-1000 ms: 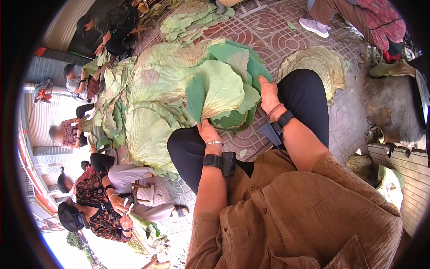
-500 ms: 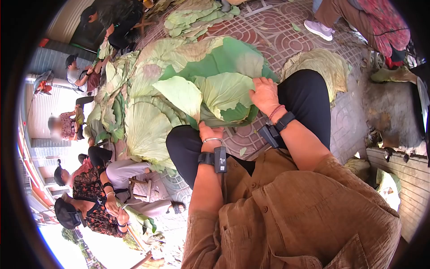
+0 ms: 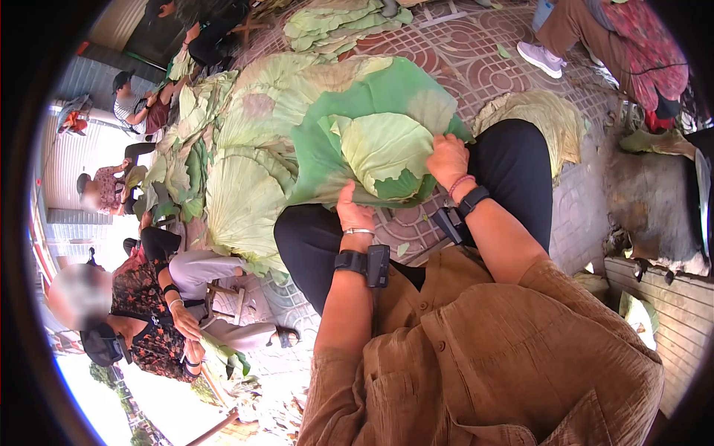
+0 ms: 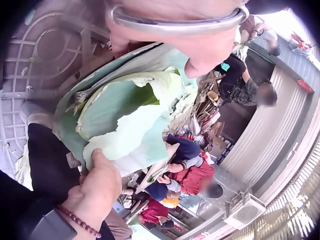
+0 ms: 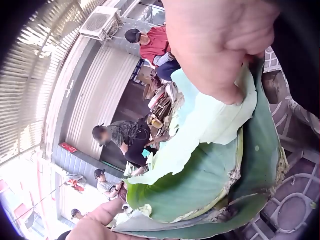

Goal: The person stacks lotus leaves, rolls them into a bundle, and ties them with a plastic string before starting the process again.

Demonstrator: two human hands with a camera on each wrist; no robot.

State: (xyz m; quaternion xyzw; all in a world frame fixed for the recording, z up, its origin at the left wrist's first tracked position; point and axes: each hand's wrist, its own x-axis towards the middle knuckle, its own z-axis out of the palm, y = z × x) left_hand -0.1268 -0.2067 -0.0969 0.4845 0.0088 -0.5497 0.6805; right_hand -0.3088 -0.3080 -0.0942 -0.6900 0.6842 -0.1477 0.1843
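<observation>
Between my knees I hold a bundle of large lotus leaves (image 3: 387, 149), pale flaps folded inward over a green outer leaf (image 3: 320, 160). My left hand (image 3: 355, 212) pinches the near left edge of the outer leaf, thumb on the upper side and fingers beneath. On the right, my right hand (image 3: 448, 161) grips the bundle's edge, its thumb pressing the pale folded flap (image 5: 215, 120). In the left wrist view the bundle opens like a pocket, with ragged brown-tinged rims. Some fingers of both hands are hidden under the leaves.
Spread lotus leaves (image 3: 249, 201) lie in a broad layer beyond my left knee. Another pile (image 3: 539, 123) sits past my right knee, and more leaves (image 3: 342, 22) lie farther off. Several people sit along the left; a shoe (image 3: 541, 59) rests on the paving at upper right.
The pale inner flaps that stood up at the left are now folded inward. My left hand has shifted to the outer leaf's edge; my right hand has moved from the outer side onto the folded flap.
</observation>
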